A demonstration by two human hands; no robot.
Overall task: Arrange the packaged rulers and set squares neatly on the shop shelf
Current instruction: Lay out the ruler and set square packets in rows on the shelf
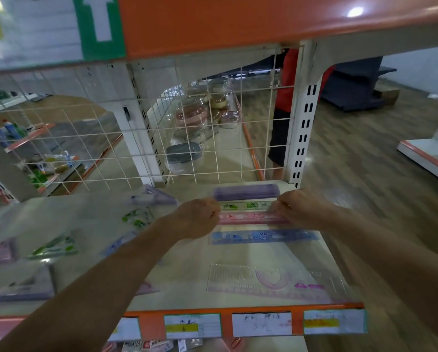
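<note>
The white shop shelf (152, 326), orange-lipped, lay nearest. Left hand (200, 219) and right hand (299, 209) pinched the ends of a pink packaged plastic ruler (248, 217) stretched between their fingers. Straightening seemed underway; next it likely needed laying parallel, the purple packaged ruler (246, 192) beyond the fingers.

head cam | looks forward-down | close over shelf (187, 283)

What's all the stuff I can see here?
Purple ruler: one, purple, shelf back right.
Green ruler: one, green, before it.
Pink ruler: one, pink, held at both ends.
Blue ruler: one, blue, nearer.
Geometry set: one, clear-pink, front right.
Set squares: several, mixed colours, scattered left.
Labels: four, white, shelf edge.
Grid: one, white, behind shelf.
Left hand: one, grips pink ruler's left end.
Right hand: one, grips its right end.
</note>
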